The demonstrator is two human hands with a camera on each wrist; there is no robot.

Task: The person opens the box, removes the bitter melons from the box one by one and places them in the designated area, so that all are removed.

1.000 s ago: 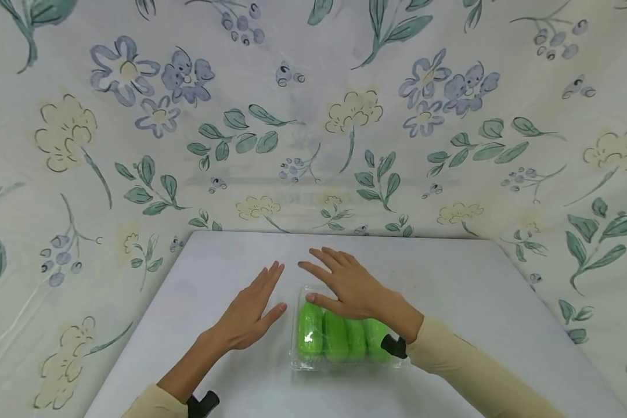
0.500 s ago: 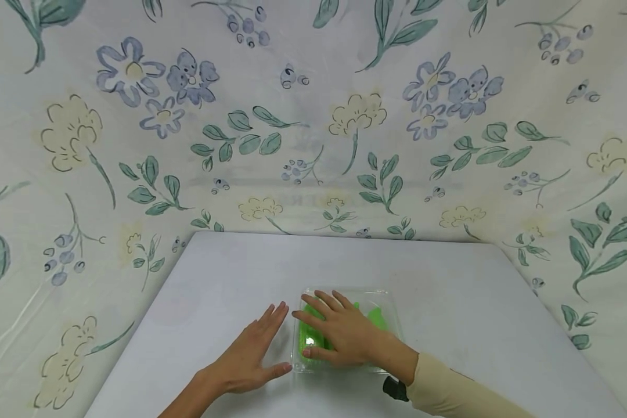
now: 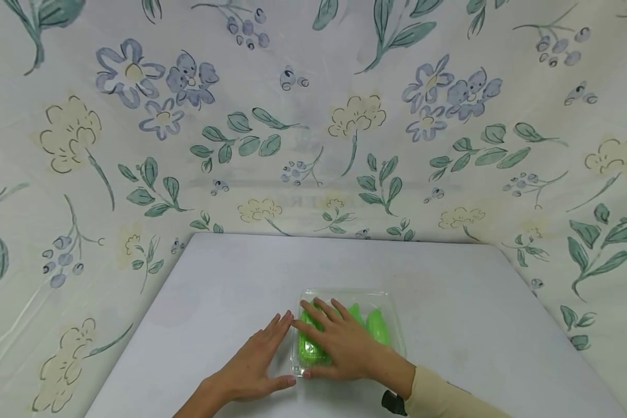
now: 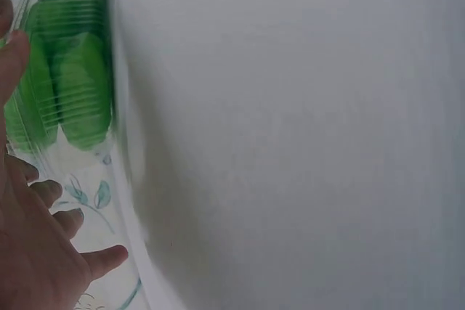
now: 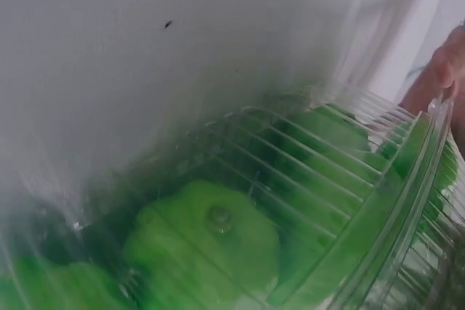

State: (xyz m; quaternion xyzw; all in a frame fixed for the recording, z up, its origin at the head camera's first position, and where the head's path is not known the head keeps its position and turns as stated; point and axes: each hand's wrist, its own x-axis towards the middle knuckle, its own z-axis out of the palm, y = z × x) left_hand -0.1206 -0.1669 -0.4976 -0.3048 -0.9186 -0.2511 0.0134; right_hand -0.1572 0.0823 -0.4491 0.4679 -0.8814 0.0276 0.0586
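Note:
A clear plastic clamshell box [image 3: 393,316] lies on the white table with several bright green, long rounded vegetables [image 3: 378,326] inside. Spread flat over the left part of its lid is my right hand [image 3: 345,348], fingers straight and apart, covering some of the contents. My left hand [image 3: 256,363] stands at the box's left side, fingers extended, fingertips and thumb right by the edge. In the left wrist view, ribbed plastic wall covers the green vegetables [image 4: 81,92]. The right wrist view shows a rounded green end [image 5: 203,245] with a stem-like spot behind the ribbed side.
The white table [image 3: 230,278] extends around the box on all sides. A floral-printed cloth [image 3: 292,145] hangs behind it and at both sides. A black wrist-camera mount [image 3: 393,402] sits beneath the right cuff.
My right hand has come down and nearer onto the lid. My left hand has moved down and right to the box's left edge. The box has shifted little.

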